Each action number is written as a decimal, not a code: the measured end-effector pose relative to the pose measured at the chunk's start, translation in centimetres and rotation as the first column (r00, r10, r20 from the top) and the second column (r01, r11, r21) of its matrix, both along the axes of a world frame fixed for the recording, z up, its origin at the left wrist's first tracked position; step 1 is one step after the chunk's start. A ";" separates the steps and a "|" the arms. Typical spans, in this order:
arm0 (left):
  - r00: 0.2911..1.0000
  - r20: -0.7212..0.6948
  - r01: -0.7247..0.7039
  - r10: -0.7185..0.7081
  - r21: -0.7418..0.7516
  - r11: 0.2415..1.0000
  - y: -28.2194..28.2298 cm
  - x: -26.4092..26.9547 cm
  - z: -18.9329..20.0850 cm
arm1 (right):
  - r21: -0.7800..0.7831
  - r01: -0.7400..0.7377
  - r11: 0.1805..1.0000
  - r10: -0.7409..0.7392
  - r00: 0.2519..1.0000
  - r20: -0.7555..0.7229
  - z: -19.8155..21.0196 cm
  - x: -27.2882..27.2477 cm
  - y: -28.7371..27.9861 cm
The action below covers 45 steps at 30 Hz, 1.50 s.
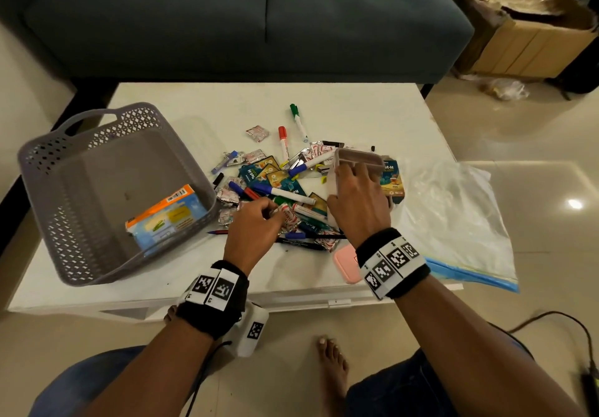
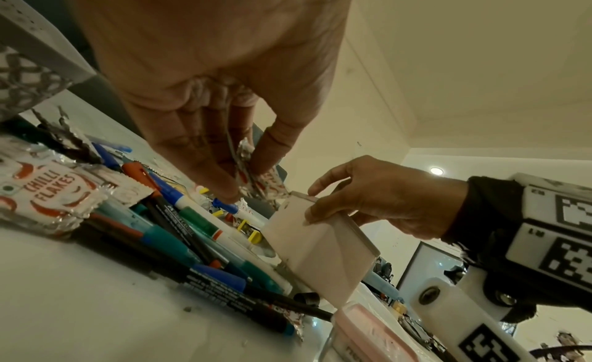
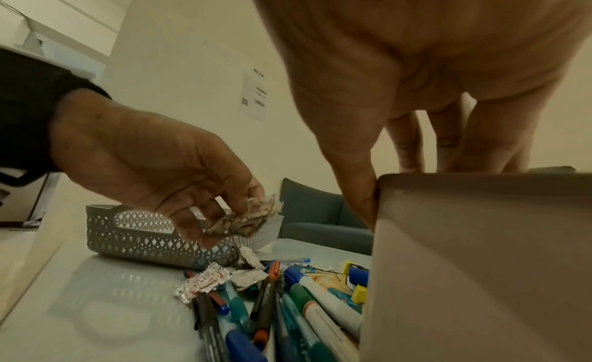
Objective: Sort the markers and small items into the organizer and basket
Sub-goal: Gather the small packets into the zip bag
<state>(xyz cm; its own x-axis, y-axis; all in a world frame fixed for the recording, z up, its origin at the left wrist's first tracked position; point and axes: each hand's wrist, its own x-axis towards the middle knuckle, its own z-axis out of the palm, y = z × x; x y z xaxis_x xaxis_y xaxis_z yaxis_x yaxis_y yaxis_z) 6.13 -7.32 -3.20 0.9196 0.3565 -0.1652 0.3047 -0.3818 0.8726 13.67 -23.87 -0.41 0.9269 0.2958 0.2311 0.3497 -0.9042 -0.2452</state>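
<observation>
My left hand (image 1: 270, 214) pinches a few foil chilli-flake sachets (image 2: 265, 182) just above the pile of markers (image 1: 282, 193) and sachets in the middle of the white table (image 1: 194, 102). My right hand (image 1: 346, 183) grips the rim of the beige organizer (image 1: 359, 158), thumb on its near side and fingers over the top. The organizer (image 2: 314, 248) stands tilted at the pile's right edge. The grey perforated basket (image 1: 42, 189) sits on the left of the table, and the same basket (image 3: 134, 238) shows behind my left hand (image 3: 217, 215).
An orange and blue box (image 1: 168, 218) lies inside the basket. A pink case (image 1: 346, 262) sits near the table's front edge under my right wrist. A clear zip bag (image 1: 453, 215) covers the right side. A dark sofa (image 1: 227, 11) stands behind the table.
</observation>
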 end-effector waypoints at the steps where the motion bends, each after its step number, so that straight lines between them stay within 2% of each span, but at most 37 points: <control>1: 1.000 0.005 0.005 -0.005 0.014 1.000 0.0 -0.1 -0.1 | -0.018 0.008 1.000 -0.008 1.000 -0.005 -0.1 0.0 0.0; 5: 1.000 0.017 0.014 -0.015 0.050 0.999 0.4 -0.1 -0.5 | -0.076 0.007 0.997 -0.011 0.999 -0.049 -0.9 -0.2 0.4; 9: 0.999 0.034 0.006 -0.009 0.077 0.997 1.0 -0.1 -1.0 | -0.010 -0.069 0.998 0.067 0.990 -0.120 0.2 -0.1 1.0; 11: 1.000 0.029 0.009 -0.012 0.083 0.996 0.6 0.0 -1.1 | 0.115 -0.074 0.991 0.086 0.991 -0.098 2.2 0.5 -0.8; 14: 1.000 0.031 -0.003 0.000 0.075 0.997 0.3 0.1 -0.8 | 0.337 0.157 0.928 -0.080 0.969 -0.233 4.4 2.9 -7.4; 15: 0.999 0.033 -0.003 0.000 0.068 0.998 0.3 0.1 -0.8 | 0.304 0.229 0.925 -0.140 0.947 -0.288 4.5 3.7 -10.3; 17: 0.999 0.038 0.004 -0.007 0.064 0.998 0.2 0.3 -0.8 | -0.013 0.241 0.970 -0.224 0.879 -0.421 3.6 4.7 -15.3; 19: 0.999 0.041 0.008 -0.011 0.085 0.996 -0.1 0.4 -0.9 | -0.297 0.088 0.951 -0.253 0.773 -0.581 1.4 4.5 -17.9; 21: 1.000 0.019 0.020 -0.022 0.097 0.995 -0.4 0.8 -1.2 | -0.394 -0.066 0.917 -0.244 0.687 -0.684 -0.9 3.3 -18.2; 23: 0.999 -0.022 0.027 -0.025 0.080 0.996 -0.7 0.8 -1.8 | -0.433 -0.143 0.890 -0.216 0.704 -0.676 -2.6 2.3 -17.6; 27: 0.996 -0.084 -0.014 0.012 -0.022 1.000 -0.6 0.4 -2.4 | -0.425 -0.176 0.888 -0.151 0.761 -0.630 -3.2 2.1 -16.9; 30: 0.988 -0.149 -0.063 0.043 -0.128 0.990 -0.5 0.5 -2.0 | -0.379 -0.064 0.923 -0.167 0.822 -0.544 -2.2 2.0 -17.0; 33: 0.983 -0.176 -0.081 0.052 -0.161 0.984 -0.2 0.7 -2.2 | -0.259 0.144 0.955 -0.243 0.880 -0.408 0.8 1.5 -16.8; 36: 0.986 -0.168 -0.023 0.018 -0.029 0.999 0.3 0.2 -2.8 | 0.035 0.303 0.952 -0.289 0.931 -0.222 5.6 0.3 -15.3; 37: 0.986 -0.164 0.011 -0.004 0.044 0.999 0.5 -0.1 -3.0 | 0.141 0.298 0.944 -0.275 0.948 -0.162 7.2 -0.2 -14.5; 39: 0.989 -0.134 0.091 -0.061 0.229 0.969 0.9 -0.7 -3.2 | 0.321 0.169 0.932 -0.158 0.986 -0.059 10.2 -1.6 -12.2; 41: 0.990 -0.049 0.141 -0.132 0.394 0.908 1.1 -1.3 -2.3 | 0.491 0.012 0.871 0.006 0.999 -0.036 12.4 -3.3 -9.3; 42: 0.988 0.007 0.141 -0.157 0.407 0.903 1.1 -1.7 -1.2 | 0.557 -0.034 0.830 0.077 0.996 -0.055 13.0 -4.2 -7.7; 43: 0.984 0.062 0.139 -0.169 0.333 0.933 1.0 -2.3 0.4 | 0.620 -0.056 0.783 0.145 0.985 -0.095 13.1 -5.0 -6.0; 45: 0.977 0.160 0.144 -0.139 -0.018 0.989 0.8 -4.3 4.1 | 0.758 -0.017 0.652 0.296 0.926 -0.234 12.5 -6.8 -2.5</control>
<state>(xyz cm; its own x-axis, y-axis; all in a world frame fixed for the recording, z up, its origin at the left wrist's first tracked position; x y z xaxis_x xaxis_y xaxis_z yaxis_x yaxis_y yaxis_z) 1.82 -6.52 0.91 0.9757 0.2180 -0.0221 0.1068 -0.3852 0.9166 6.90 -26.37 12.14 0.9406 0.3054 0.1481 0.2466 -0.3150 -0.9165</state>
